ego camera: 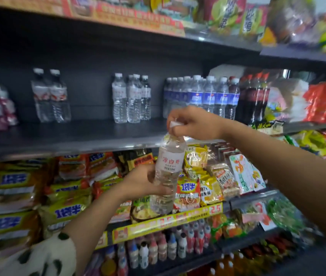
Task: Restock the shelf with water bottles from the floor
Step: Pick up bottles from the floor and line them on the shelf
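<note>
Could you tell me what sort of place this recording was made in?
Most likely a small grocery or convenience store: shelves carry rows of bottled water, packed instant noodles and yellow price strips, while the left hand and right hand hold a water bottle.

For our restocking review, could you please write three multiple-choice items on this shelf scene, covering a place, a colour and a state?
1. Where is the held bottle?
A. In front of the shelf edge
B. On the floor
C. Behind the cola

2. What colour is its label's lettering?
A. Blue
B. Red
C. Green

3. How do the hands hold it?
A. Both open
B. One only
C. One on the cap, one round the body

Key: A, the held bottle hangs before the shelf; B, red characters; C, the right hand pinches the cap, the left hand wraps the body.
</note>
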Available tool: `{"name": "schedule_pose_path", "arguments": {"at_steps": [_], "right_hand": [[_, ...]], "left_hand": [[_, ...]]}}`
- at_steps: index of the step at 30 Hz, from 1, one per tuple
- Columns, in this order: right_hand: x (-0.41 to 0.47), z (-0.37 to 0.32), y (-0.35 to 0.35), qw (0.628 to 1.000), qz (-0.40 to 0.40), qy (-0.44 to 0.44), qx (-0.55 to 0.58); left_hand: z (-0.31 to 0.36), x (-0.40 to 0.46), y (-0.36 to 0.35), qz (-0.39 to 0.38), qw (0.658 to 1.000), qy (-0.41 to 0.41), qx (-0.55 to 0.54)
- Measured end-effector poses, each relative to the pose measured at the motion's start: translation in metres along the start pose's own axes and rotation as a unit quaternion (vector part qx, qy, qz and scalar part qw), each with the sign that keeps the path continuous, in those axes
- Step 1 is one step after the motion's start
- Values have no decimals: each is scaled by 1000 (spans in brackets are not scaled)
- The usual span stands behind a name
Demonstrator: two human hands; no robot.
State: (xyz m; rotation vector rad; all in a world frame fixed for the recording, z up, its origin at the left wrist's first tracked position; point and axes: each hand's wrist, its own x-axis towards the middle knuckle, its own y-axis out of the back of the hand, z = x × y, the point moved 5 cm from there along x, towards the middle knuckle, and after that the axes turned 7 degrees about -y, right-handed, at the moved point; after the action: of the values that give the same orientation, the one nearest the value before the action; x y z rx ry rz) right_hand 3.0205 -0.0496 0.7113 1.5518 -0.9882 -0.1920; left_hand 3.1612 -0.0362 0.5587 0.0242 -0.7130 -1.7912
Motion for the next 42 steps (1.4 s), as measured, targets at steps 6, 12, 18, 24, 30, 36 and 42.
{"name": "schedule_pose_path", "arguments": {"at_steps": [6, 12, 18, 24, 30, 36, 42], "right_hand": [[57, -6, 55, 994, 87, -37, 58], [115, 21, 72, 992, 79, -72, 71], [198, 76, 76, 984, 110, -97, 104], [274, 145, 48, 986, 56, -132, 91], [326, 187, 21, 984, 30, -137, 110], [370, 199, 6, 984, 29, -138, 113], [396, 199, -5, 984, 26, -139, 104]], "left_hand": [[47, 49, 50, 90, 995, -29, 43], [72, 123, 107, 127, 985, -28, 114], [48, 209, 133, 156, 979, 11, 127], [-6, 278, 143, 175, 976, 49, 117], [-47, 316, 157, 192, 966, 72, 156], [-66, 324, 185, 247, 923, 132, 265], [-68, 309, 216, 319, 832, 159, 425]]}}
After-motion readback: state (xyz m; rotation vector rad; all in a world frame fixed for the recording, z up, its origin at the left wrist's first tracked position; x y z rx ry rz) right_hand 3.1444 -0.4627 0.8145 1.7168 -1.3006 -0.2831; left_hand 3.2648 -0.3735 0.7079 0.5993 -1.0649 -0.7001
